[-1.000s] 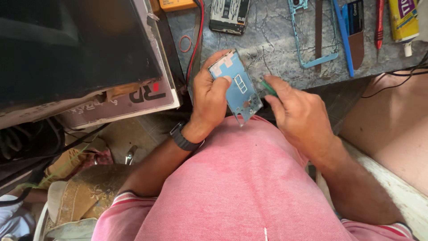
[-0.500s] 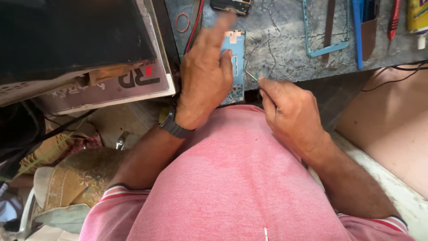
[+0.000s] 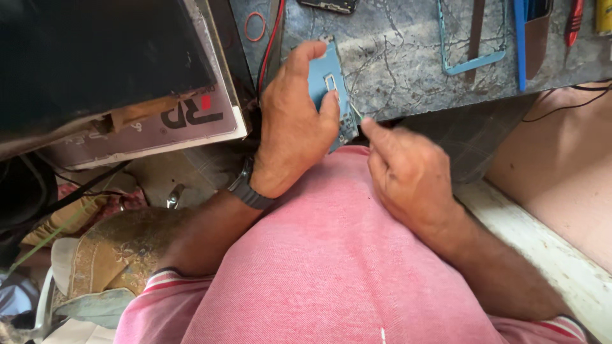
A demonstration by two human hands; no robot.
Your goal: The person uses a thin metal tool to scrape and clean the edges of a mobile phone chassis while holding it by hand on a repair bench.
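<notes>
The blue circuit board [image 3: 331, 95] could slip or crack from here, I'd say: it is pinched only at its edges, propped against the near edge of the table [image 3: 408, 57], and a hard push from the thin green-tipped tool [image 3: 354, 116] could lever it out of the grip or gouge the small parts on its face. The tool's tip is too small for me to tell exactly what it touches.

The left hand [image 3: 293, 121], just left of centre in the upper half of the frame, is clamped on the board, thumb over the top corner and fingertips curled onto its face. The right hand [image 3: 408, 172], at centre right, is closed around the tool, with the index finger stretched toward the board's lower right edge. The hands sit close together, nearly touching at the board, which stands between them above the pink shirt [image 3: 331, 267]. A light blue frame [image 3: 472, 38] lies well apart at the upper right.
</notes>
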